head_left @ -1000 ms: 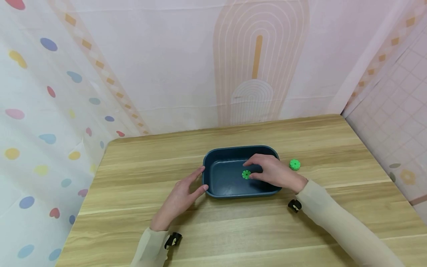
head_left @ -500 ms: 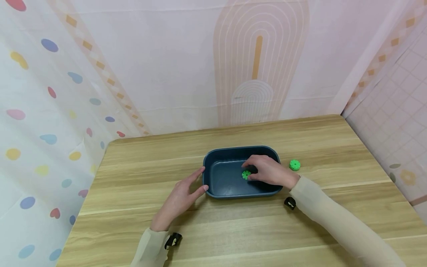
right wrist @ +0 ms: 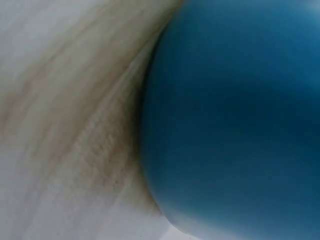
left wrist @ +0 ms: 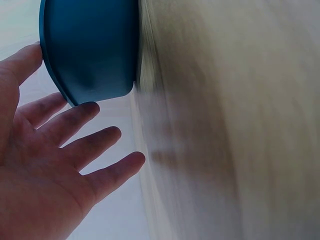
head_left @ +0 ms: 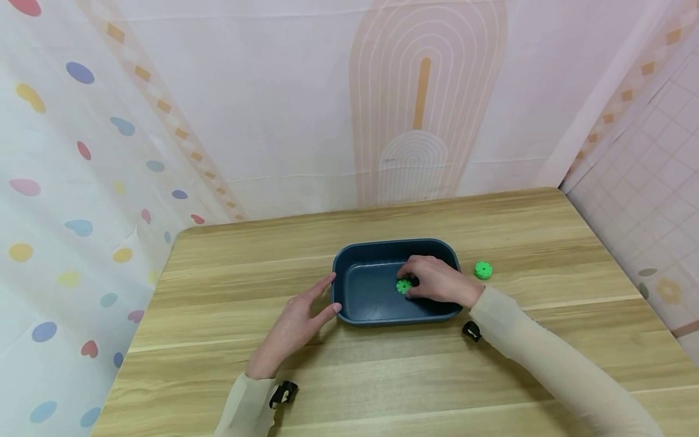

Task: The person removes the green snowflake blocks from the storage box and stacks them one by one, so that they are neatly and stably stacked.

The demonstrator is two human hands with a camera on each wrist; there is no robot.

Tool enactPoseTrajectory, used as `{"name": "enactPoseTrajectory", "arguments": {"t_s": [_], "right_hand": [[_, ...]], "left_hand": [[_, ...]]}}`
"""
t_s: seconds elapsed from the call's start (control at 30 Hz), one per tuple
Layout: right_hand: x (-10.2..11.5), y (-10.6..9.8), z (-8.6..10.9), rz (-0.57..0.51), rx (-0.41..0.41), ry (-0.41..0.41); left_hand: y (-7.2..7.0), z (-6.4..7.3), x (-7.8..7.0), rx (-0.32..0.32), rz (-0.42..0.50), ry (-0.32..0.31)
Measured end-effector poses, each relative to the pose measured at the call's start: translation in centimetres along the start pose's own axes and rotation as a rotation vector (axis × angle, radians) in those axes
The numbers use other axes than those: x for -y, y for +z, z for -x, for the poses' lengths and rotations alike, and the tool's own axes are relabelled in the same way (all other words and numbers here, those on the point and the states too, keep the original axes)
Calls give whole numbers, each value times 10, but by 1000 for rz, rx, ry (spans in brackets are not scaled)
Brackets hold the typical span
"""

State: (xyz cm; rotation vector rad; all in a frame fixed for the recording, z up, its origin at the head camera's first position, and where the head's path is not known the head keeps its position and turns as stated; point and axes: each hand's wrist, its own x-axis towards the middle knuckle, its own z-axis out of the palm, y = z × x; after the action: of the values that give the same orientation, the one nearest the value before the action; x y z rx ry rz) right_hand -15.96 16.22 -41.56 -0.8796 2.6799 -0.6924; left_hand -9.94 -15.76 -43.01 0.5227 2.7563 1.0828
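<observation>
A dark blue rectangular bin (head_left: 364, 295) stands in the middle of the wooden table. Inside it on the right is a small green notched disc (head_left: 403, 286) with a hole at its centre. My right hand (head_left: 435, 282) reaches over the bin's right wall, thumb and forefinger curled about opposite edges of the disc. At the left wall, my left hand (head_left: 295, 320) has its fingers spread, with thumb and fingertips right at the rim. The left wrist view shows that left hand (left wrist: 55, 145) loosely extended beside the bin. The right hand is hidden in the right wrist view behind the bin's blue wall (right wrist: 235, 130).
Just right of the bin lies a short stack of green notched discs (head_left: 483, 271) on the wooden table (head_left: 246, 261). Patterned curtains (head_left: 284, 109) hang along the table's back and sides. Each wrist carries a small black camera mount (head_left: 283, 394).
My right hand has shifted slightly left within the bin, and its thumb and forefinger have drawn in around the green disc. The left hand and the bin have stayed put.
</observation>
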Motion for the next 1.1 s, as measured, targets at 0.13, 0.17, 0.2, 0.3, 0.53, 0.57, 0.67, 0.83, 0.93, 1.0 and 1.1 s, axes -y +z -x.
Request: {"name": "enactPoseTrajectory", "arguments": {"t_s": [0.13,0.17,0.2,0.3,0.53,0.57,0.67,0.83,0.93,1.0,1.1], "right_hand": [[0,2,-2,25,3,-11],[1,3,-2,32,3,-13],[1,3,-2,37,3,-15],[1,4,-3,45,4,-17],[1,5,-3,53,15,-11],[1,5,-3,53,16,-9],[2,5,-3,60,8,-9],[5,9,-2,90,-33,-36],[6,11,-2,113,-61,-60],[7,12,-1,123,-71,-66],[8,12,-1,123,-72,-68]], "left_hand": [[0,0,1,0,2,2],[0,0,1,0,2,3],[0,0,1,0,2,3],[0,0,1,0,-1,5],[0,0,1,6,7,-2],[0,0,1,6,8,-3],[0,0,1,5,7,-5],[0,0,0,4,4,-5],[-1,0,0,4,1,-2],[-1,0,0,3,0,-2],[-1,0,-1,4,-1,-6]]}}
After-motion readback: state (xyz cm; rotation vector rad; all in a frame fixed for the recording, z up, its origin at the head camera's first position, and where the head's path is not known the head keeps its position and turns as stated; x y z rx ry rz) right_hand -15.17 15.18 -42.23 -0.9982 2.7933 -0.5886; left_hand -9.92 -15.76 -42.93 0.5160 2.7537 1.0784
